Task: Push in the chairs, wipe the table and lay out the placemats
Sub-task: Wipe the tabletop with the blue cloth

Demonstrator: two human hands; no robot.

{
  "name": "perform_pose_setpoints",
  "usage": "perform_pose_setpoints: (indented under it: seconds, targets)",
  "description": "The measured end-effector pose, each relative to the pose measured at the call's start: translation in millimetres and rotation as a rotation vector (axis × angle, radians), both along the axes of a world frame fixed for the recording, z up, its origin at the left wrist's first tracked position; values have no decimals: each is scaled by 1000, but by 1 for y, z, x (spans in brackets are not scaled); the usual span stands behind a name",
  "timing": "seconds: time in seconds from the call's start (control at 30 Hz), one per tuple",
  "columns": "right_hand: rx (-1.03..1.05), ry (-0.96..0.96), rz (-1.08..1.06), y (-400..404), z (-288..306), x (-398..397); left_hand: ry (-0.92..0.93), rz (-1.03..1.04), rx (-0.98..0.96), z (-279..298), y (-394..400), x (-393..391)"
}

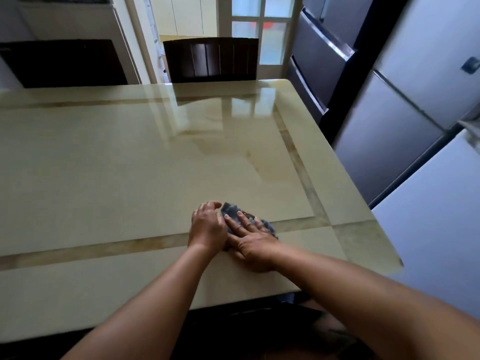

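A crumpled dark grey cloth (240,215) lies on the glossy cream marble surface (130,165) near its front right corner. The right hand (250,240) presses it flat with straight fingers, while the left hand (207,226), fingers curled, grips its left edge. A dark wooden chair (211,59) stands tucked at the far side.

Grey fridge (384,141) beside glazed door (259,27).

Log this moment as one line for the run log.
step: wiping | right hand: flat on cloth | left hand: on cloth edge | table: no placemats | far chair: pushed in
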State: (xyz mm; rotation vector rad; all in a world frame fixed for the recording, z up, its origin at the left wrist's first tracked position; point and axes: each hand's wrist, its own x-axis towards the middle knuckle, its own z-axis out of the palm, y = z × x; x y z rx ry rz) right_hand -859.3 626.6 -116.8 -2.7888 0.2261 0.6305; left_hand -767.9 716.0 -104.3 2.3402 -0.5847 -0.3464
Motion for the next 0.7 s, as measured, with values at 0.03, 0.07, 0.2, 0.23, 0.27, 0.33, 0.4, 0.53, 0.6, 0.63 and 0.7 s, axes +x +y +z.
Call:
perform_pose_setpoints:
  seconds: [0.03, 0.07, 0.2, 0.23, 0.27, 0.33, 0.4, 0.53, 0.6, 0.63, 0.7]
  targets:
    - [-4, -18, 51, -12, 0, -8, -10, -5, -10, 2, -10, -4]
    - [-12, -32, 70, -27, 0, -16, -17, -6, -18, 1, -18, -8]
    - [-80, -76, -103, -123, -10, -58, -29, 55, -11, -6, -52, -23]
    - [-104, -77, -180, -149, -11, -69, -19, 84, -6, -7, -59, -26]
    - [-131, -78, -240, -173, -13, -77, -12, 118, -3, -7, -68, -29]
    - [-136, -72, -313, -214, -15, -84, -13, 207, 6, -7, -88, -36]
    - [-115, -61, -337, -228, -19, -81, 3, 290, 27, -7, -103, -42]
    - [-38, -101, -267, -220, -16, -82, 18, 334, 86, -12, -122, -51]
    - [10, -175, -96, -207, -10, -97, 14, 350, 106, -17, -125, -52]
    - [21, -237, -8, -198, -10, -109, 4, 356, 108, -20, -127, -53]
    - [30, -428, 95, -181, -19, -137, -21, 362, 97, -28, -127, -54]
